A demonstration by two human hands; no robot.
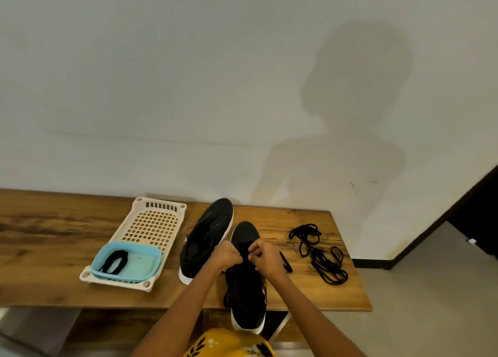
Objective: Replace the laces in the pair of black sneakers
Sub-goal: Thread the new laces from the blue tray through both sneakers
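Observation:
Two black sneakers with white soles stand on the wooden table. The left sneaker shows no lace. The right sneaker lies nearer me, its heel past the table's front edge. My left hand and my right hand are both curled over its eyelet area, each pinching a black lace. One lace end trails to the right of my right hand. A loose pile of black laces lies on the table to the right.
A cream perforated tray sits on the left of the table, holding a light blue tub with one black lace inside. A white wall runs right behind the table. The floor drops away to the right.

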